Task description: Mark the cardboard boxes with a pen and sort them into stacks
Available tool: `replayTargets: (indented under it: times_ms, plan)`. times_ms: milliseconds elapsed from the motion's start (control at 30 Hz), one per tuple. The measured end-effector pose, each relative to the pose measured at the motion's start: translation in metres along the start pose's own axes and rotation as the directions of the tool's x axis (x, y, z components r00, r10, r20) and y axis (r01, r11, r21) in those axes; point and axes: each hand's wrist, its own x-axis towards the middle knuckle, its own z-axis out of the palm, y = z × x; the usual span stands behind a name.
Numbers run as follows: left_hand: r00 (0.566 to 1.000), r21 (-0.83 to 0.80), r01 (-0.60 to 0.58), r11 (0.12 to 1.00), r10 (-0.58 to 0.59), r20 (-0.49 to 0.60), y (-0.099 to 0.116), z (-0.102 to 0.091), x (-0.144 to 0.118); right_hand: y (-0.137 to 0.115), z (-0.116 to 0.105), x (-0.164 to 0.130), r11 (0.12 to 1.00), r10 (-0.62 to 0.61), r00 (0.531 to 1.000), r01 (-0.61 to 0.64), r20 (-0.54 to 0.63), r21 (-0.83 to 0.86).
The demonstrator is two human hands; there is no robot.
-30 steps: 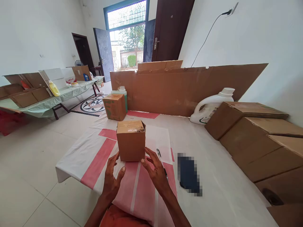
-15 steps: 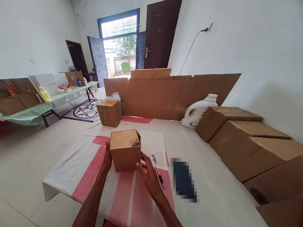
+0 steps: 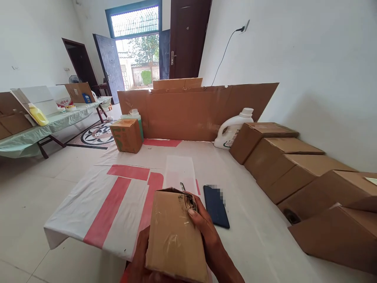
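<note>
Taped cardboard box (image 3: 175,236) gripped between both hands, left hand (image 3: 140,257) and right hand (image 3: 206,232) closed on opposite sides, long axis pointing away, lifted near body.

Two hands in shot, the left hand (image 3: 141,255) and the right hand (image 3: 206,232), both wrapped on one small taped box (image 3: 175,236). One more small box with green print (image 3: 127,135) stands at the far end of the table. Along the right edge runs a row of large cartons (image 3: 282,151): five counted, the nearest one tilted. One long cardboard sheet (image 3: 194,112) stands upright at the back, with one shorter piece above it. One white jug (image 3: 231,129), one green-tinted bottle (image 3: 134,116), one dark phone (image 3: 216,206), one pen tip (image 3: 182,186) just showing. On the side table, one yellow bottle (image 3: 37,114).
</note>
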Motion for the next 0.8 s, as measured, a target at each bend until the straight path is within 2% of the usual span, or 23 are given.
replayTargets:
  times_ms: [100, 200, 300, 400, 500, 567, 667, 800]
  plan:
    - [1.000, 0.002, 0.012, 1.000, -0.012, 0.019, 0.013, -0.013, -0.004, -0.008, 0.003, -0.028, 0.979, 0.092, 0.993, -0.103, 0.071, 0.174]
    - [0.998, 0.008, 0.006, 1.000, -0.006, 0.058, 0.032, -0.031, 0.008, -0.019, 0.006, -0.044, 0.979, 0.082, 0.989, -0.104, 0.124, 0.177]
    - [0.994, 0.047, -0.083, 0.995, 0.079, 0.082, 0.063, -0.040, 0.030, -0.027, 0.008, -0.050, 0.987, 0.040, 0.991, -0.060, 0.131, 0.152]
    - [0.977, 0.155, -0.174, 0.972, 0.151, 0.151, 0.098, -0.034, 0.052, -0.030, 0.005, -0.055, 0.994, 0.011, 0.990, -0.026, 0.141, 0.102]
    - [0.956, 0.271, -0.257, 0.928, 0.202, 0.214, 0.124, -0.019, 0.064, -0.029, -0.002, -0.060, 0.999, -0.016, 0.997, 0.013, 0.080, 0.037]
    - [0.935, 0.339, -0.333, 0.880, 0.262, 0.239, 0.130, -0.010, 0.066, -0.030, -0.006, -0.063, 1.000, -0.017, 0.999, 0.018, 0.035, -0.024]
    - [0.895, 0.404, -0.440, 0.802, 0.352, 0.275, 0.126, -0.006, 0.061, -0.035, -0.007, -0.063, 0.988, -0.080, 0.997, 0.079, 0.001, -0.136]
    - [0.910, 0.487, -0.412, 0.770, 0.322, 0.261, 0.122, -0.016, 0.055, -0.051, 0.000, -0.056, 0.961, -0.230, 0.973, 0.229, 0.014, -0.154]
